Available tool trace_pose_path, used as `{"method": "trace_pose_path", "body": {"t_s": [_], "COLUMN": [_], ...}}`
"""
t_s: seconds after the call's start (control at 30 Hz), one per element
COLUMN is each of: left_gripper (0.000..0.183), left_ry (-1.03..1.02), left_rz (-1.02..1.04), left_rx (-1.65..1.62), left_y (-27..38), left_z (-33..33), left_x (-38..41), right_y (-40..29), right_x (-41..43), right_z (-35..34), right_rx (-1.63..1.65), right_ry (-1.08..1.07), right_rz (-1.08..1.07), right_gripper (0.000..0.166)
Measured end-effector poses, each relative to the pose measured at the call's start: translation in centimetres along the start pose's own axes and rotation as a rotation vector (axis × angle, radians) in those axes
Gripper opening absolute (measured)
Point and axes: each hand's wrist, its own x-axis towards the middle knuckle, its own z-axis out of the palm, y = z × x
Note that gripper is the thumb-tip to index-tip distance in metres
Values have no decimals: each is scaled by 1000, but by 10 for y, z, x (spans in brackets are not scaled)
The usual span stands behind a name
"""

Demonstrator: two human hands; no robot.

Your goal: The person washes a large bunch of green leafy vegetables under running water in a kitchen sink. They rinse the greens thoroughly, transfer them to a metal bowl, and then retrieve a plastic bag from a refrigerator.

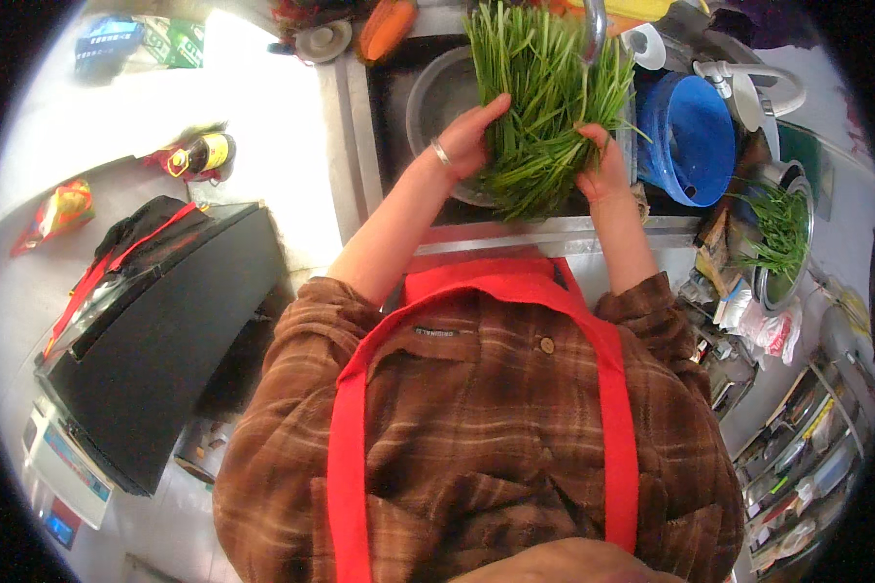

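Observation:
Between my two hands is a large bunch of long green leaves [536, 116], which look like garlic chives. My left hand [470, 142], with a silver bracelet at the wrist, grips the bunch from its left side, thumb pointing up along it. On the other side, my right hand [603, 167] clasps the lower right of the bunch. Beneath the greens lies a round grey basin [437, 95], partly covered by them, inside a dark sink [390, 153]. A metal faucet spout [595, 29] comes down over the bunch's upper right.
Right of the sink stands a blue bucket [699, 138]. Farther right, a metal bowl [802, 248] holds more cut greens [776, 226]. An orange object [386, 29] and a pot lid [324, 40] lie beyond the sink's left corner. At left are a bottle [211, 153] and a black cabinet [167, 335].

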Motion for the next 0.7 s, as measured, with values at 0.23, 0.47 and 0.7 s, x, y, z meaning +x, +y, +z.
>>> {"method": "trace_pose_path", "body": {"t_s": [0.23, 0.47, 0.7], "left_gripper": [43, 44, 44], "left_ry": [-56, -34, -15], "left_rz": [-28, -55, -47], "left_rx": [-78, -104, -81], "left_y": [-3, -3, -3], "left_z": [9, 9, 4], "left_x": [-12, -17, -13], "right_y": [1, 7, 9], "right_x": [-9, -14, -16], "right_z": [1, 5, 11], "right_rx": [62, 56, 70], "right_ry": [-72, -59, -62], "right_rz": [-37, -76, -32], "right_gripper": [27, 35, 41]}}
